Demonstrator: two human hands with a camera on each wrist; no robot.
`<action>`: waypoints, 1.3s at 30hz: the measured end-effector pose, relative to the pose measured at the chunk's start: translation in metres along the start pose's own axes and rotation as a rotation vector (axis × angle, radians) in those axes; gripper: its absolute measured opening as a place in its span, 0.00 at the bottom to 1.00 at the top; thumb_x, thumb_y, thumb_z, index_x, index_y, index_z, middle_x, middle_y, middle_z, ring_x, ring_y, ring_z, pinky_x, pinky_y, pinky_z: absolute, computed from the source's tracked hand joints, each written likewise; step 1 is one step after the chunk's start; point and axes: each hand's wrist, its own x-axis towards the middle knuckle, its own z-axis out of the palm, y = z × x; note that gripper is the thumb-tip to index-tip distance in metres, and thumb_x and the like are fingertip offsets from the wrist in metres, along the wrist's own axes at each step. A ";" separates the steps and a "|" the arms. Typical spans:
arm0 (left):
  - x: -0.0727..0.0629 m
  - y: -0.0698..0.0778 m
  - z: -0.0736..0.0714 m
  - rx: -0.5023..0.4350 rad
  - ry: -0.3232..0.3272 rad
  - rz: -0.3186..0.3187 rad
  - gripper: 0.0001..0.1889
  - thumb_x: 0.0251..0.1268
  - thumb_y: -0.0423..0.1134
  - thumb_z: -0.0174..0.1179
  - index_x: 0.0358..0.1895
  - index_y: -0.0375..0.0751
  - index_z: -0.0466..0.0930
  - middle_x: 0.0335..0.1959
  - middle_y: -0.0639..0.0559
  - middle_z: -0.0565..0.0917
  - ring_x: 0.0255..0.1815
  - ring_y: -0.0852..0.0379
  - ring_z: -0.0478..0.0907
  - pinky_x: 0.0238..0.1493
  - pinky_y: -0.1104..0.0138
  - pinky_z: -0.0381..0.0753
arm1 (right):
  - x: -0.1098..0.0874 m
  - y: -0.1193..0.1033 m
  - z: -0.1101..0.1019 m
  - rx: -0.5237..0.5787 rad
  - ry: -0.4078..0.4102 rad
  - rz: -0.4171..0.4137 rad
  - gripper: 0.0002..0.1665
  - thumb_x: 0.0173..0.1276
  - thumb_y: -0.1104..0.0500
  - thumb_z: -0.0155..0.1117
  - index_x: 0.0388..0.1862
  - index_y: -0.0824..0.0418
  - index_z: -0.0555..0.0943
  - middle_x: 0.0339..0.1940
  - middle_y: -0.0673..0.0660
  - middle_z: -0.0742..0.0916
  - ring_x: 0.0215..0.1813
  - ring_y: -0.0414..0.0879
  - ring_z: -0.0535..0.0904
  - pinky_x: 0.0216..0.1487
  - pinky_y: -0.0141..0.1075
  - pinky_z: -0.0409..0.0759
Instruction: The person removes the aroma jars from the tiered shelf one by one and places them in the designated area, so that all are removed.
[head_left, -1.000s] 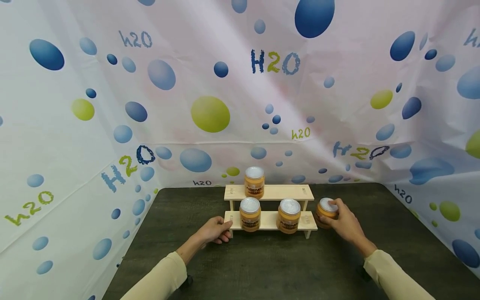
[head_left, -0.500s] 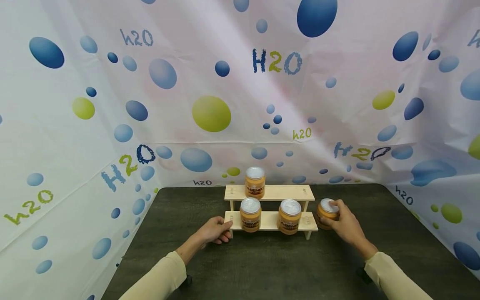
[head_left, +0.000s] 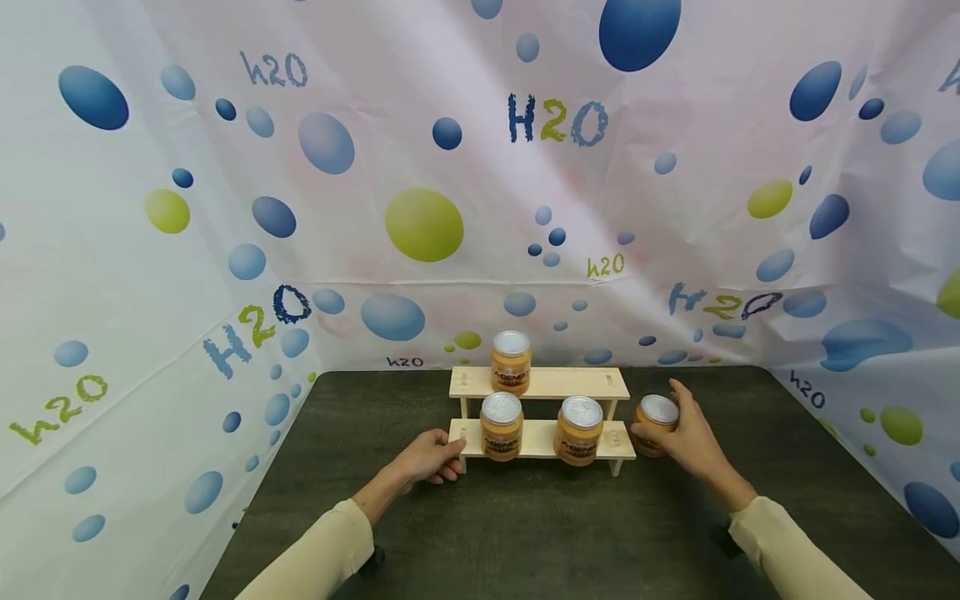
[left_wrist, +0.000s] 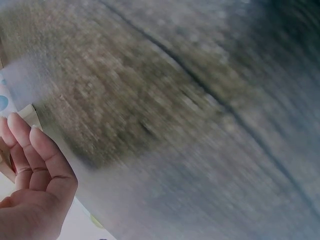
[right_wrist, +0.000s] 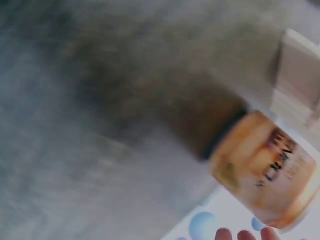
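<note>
A two-tier wooden shelf (head_left: pixel 537 437) stands at the middle of the table. My left hand (head_left: pixel 426 457) holds the left end of its lower tier, thumb on the upper face and fingers curled beneath. Right of the shelf, an orange jar with a silver lid (head_left: pixel 659 408) is upright on the table. Around that jar my right hand (head_left: pixel 693 440) is spread, thumb in front and fingers behind. In the right wrist view, fingertips (right_wrist: pixel 245 235) show apart from the labelled jar (right_wrist: pixel 265 170). The left wrist view shows the left hand (left_wrist: pixel 42 185) by a strip of wood.
Two similar jars, a left one (head_left: pixel 501 429) and a right one (head_left: pixel 578 433), stand on the lower tier. Another jar (head_left: pixel 511 365) stands at the left of the upper tier. The dark table (head_left: pixel 525 533) ends at a white sheet with blue and green dots (head_left: pixel 423 225).
My right fingers have lifted off the jar's lid and spread apart, and the thumb has shifted across its front. The jar stays in place. The left hand keeps its hold on the shelf.
</note>
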 end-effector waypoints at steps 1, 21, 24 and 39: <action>0.000 0.001 0.000 0.000 0.003 -0.002 0.15 0.79 0.49 0.51 0.41 0.39 0.73 0.30 0.49 0.86 0.27 0.60 0.82 0.32 0.64 0.79 | 0.001 -0.004 -0.002 0.001 0.004 -0.005 0.68 0.64 0.42 0.73 0.82 0.64 0.37 0.73 0.82 0.59 0.67 0.77 0.64 0.56 0.67 0.73; 0.003 -0.004 -0.002 0.006 -0.010 0.025 0.15 0.79 0.49 0.51 0.42 0.39 0.73 0.29 0.51 0.86 0.26 0.62 0.81 0.31 0.66 0.79 | 0.030 -0.098 -0.008 0.067 -0.014 -0.187 0.59 0.69 0.37 0.65 0.84 0.48 0.39 0.81 0.68 0.58 0.79 0.72 0.52 0.66 0.74 0.58; 0.004 -0.005 -0.001 0.004 -0.010 0.020 0.15 0.79 0.50 0.51 0.42 0.39 0.73 0.29 0.52 0.85 0.26 0.61 0.81 0.31 0.65 0.79 | 0.033 -0.107 -0.005 0.091 -0.033 -0.187 0.59 0.69 0.36 0.65 0.84 0.46 0.38 0.82 0.66 0.58 0.79 0.71 0.54 0.65 0.72 0.61; 0.004 -0.006 -0.001 0.001 -0.009 0.038 0.15 0.79 0.49 0.51 0.41 0.39 0.73 0.29 0.51 0.85 0.26 0.62 0.81 0.31 0.66 0.79 | 0.045 -0.135 0.004 0.125 -0.064 -0.223 0.59 0.67 0.38 0.67 0.84 0.46 0.42 0.80 0.65 0.62 0.80 0.68 0.54 0.70 0.71 0.57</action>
